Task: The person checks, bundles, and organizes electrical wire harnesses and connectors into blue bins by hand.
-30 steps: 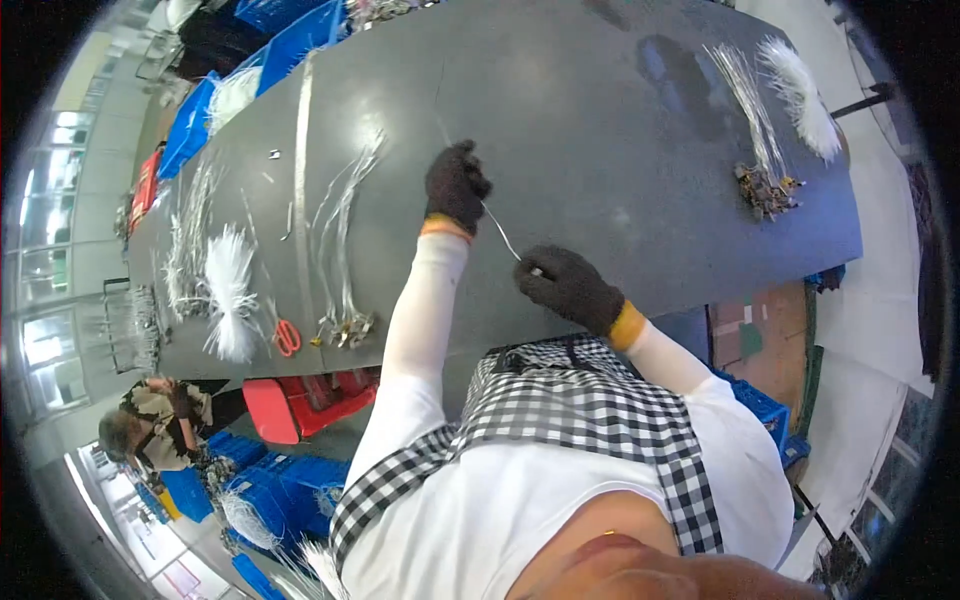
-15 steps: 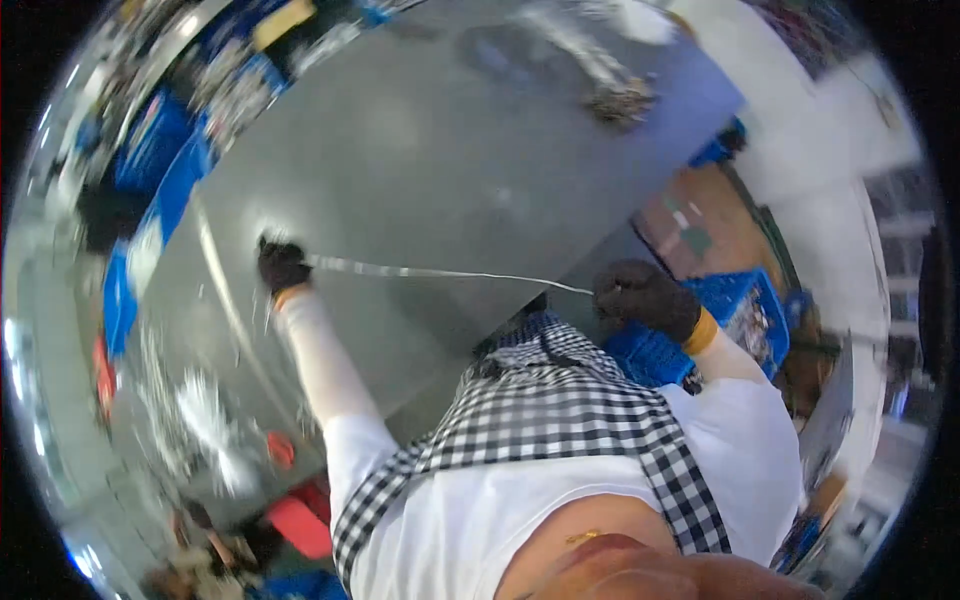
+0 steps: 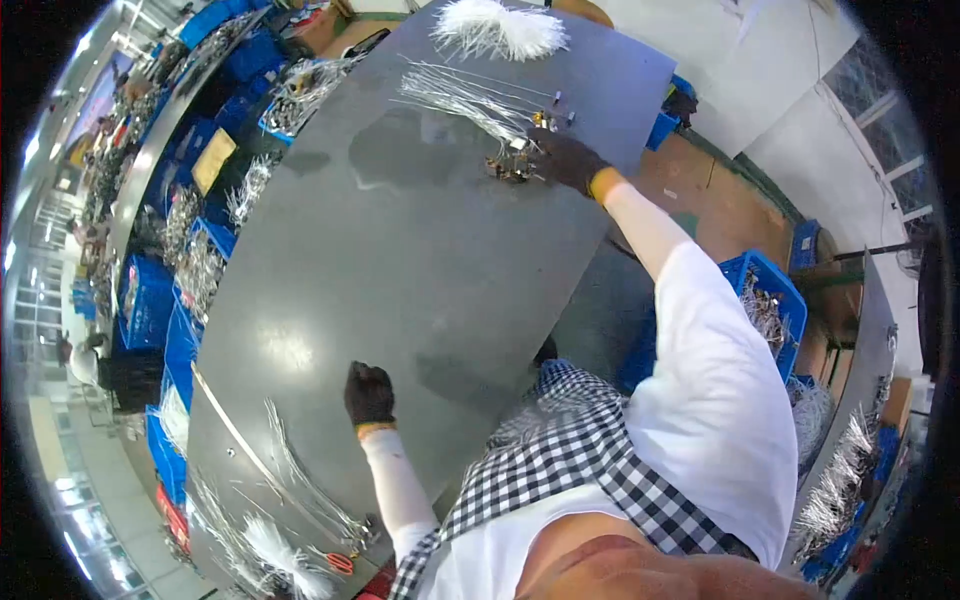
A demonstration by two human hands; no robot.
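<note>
pale workshop walls [image 3: 750,100] curved round my feed from one to three o'clock, and a big grey table [image 3: 330,270] ran from twelve down to seven. a blue crate [image 3: 797,318] sat off the table's edge at three. from my remote seat i found the bundle of thin silvery wires [image 3: 465,100] on the table at twelve, with a white bristly bundle [image 3: 500,28] lying farther out, near but apart. my left hand [image 3: 369,393], towards eight, was folded into a loose fist over the table; nothing showed in it. my right hand [image 3: 565,160], at one, had its fingers at the wires' metal ends [image 3: 512,168]; i could not tell whether they pinched anything. orange-handled scissors [image 3: 340,563] lay at seven, well apart from the right hand. to do this reach well, i judged, the fingertips wanted one metal end alone, held by its body and eased along the strand's length, so neighbours would not snag.
</note>
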